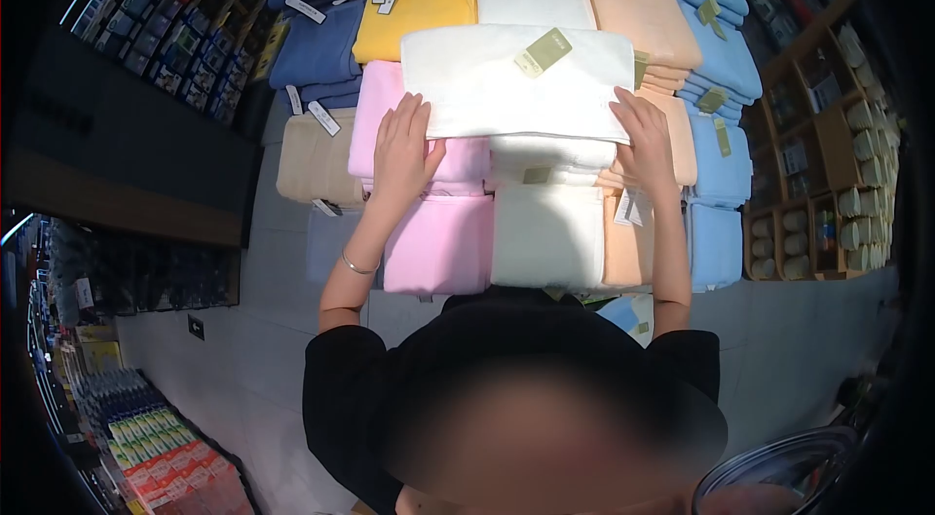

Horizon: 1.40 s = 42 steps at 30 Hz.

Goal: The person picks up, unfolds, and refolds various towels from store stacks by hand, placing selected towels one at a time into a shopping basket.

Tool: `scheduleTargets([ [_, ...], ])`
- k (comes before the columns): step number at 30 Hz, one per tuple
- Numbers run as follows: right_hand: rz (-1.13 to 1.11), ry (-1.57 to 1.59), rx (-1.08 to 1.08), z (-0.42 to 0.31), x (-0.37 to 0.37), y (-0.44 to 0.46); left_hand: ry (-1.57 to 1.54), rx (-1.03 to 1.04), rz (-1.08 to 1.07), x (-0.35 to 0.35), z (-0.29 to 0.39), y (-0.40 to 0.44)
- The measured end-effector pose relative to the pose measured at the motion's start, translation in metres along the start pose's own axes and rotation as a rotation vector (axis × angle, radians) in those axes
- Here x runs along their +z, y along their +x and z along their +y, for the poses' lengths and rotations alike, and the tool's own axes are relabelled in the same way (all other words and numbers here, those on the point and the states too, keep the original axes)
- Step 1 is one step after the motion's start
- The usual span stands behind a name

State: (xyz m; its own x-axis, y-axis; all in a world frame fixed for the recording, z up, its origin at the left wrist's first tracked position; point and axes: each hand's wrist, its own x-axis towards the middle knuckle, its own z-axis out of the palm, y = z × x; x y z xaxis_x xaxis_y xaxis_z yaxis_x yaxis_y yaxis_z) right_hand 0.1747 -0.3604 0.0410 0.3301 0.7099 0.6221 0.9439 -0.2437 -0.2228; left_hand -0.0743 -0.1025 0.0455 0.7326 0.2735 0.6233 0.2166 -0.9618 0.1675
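A folded white towel (467,76) with an olive-green tag (543,52) lies across the middle of the towel display, overlapping pink towels (438,242) on its left and peach towels (648,18) on its right. My left hand (397,150) grips its left end, fingers at the edge and thumb pointing inward. At the opposite end, my right hand (643,140) holds the right edge with bent fingers. The undersides of both hands' grips are hidden. Below the towel's front edge sits a stack of white towels (547,232), partly in shadow.
Yellow (414,13), dark blue (317,47), beige (317,159) and light blue towels (721,164) stand in stacks around. A wooden shelf (828,145) with compartments is on the right. Packaged goods (180,457) are at lower left. Grey floor tiles (273,359) surround the display.
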Motion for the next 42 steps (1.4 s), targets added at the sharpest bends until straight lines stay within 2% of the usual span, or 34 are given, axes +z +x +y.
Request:
scheduleTargets([
  [5,0.154,-0.016,-0.079,-0.005,-0.031,0.033,0.121,0.103,-0.068,0.017,-0.010,0.024],
  [6,0.225,0.107,-0.079,-0.004,-0.034,0.037,0.152,0.109,-0.095,0.011,-0.009,0.028],
  [9,0.480,0.428,-0.057,-0.004,-0.036,0.045,0.060,0.036,0.031,-0.020,-0.001,0.040],
  [12,0.784,0.627,0.096,-0.027,-0.047,0.033,-0.158,0.141,0.355,-0.070,0.014,0.045],
  [14,0.916,0.637,0.160,-0.044,-0.058,0.036,-0.420,0.109,0.450,-0.092,0.022,0.040],
  [16,0.847,0.673,0.246,-0.045,-0.062,0.036,-0.672,0.049,0.494,-0.097,0.024,0.030],
  [18,0.728,0.730,0.336,-0.042,-0.062,0.041,-0.891,-0.157,0.476,-0.087,0.026,0.030],
  [19,0.657,0.676,0.409,-0.041,-0.060,0.046,-0.911,-0.294,0.367,-0.084,0.027,0.033],
  [21,0.454,0.437,0.463,-0.010,-0.035,0.050,-0.793,-0.389,0.257,-0.052,0.005,0.039],
  [22,0.387,0.359,0.488,-0.003,-0.018,0.051,-0.645,-0.447,0.167,-0.019,-0.028,0.034],
  [23,0.299,0.305,0.542,0.006,0.004,0.049,-0.450,-0.421,0.125,-0.005,-0.032,0.038],
  [24,0.273,0.308,0.559,0.025,0.040,0.041,-0.448,-0.418,0.134,0.034,-0.056,0.031],
  [26,0.167,0.373,0.659,0.056,0.088,0.021,-0.367,-0.449,0.059,0.045,-0.061,0.031],
  [29,0.211,0.796,0.735,0.060,0.078,0.017,-0.391,-0.501,0.079,0.029,-0.048,0.034],
  [32,-0.058,1.083,0.866,0.056,0.056,0.006,-0.500,-0.564,0.149,0.042,-0.056,0.020],
  [35,0.001,0.933,0.639,0.012,0.032,0.003,-0.551,-0.590,0.157,0.042,-0.057,0.022],
  [37,-0.006,0.975,0.649,0.003,0.019,0.001,-0.599,-0.586,0.177,0.041,-0.050,0.021],
  [40,0.059,1.032,0.541,-0.010,-0.012,-0.003,-0.866,-0.595,0.265,0.026,-0.029,0.022],
  [41,0.100,1.048,0.484,-0.016,-0.025,-0.006,-1.006,-0.707,0.312,0.016,-0.015,0.023],
  [42,0.190,1.049,0.467,-0.022,-0.040,-0.010,-1.059,-0.691,0.341,0.006,0.000,0.025],
])
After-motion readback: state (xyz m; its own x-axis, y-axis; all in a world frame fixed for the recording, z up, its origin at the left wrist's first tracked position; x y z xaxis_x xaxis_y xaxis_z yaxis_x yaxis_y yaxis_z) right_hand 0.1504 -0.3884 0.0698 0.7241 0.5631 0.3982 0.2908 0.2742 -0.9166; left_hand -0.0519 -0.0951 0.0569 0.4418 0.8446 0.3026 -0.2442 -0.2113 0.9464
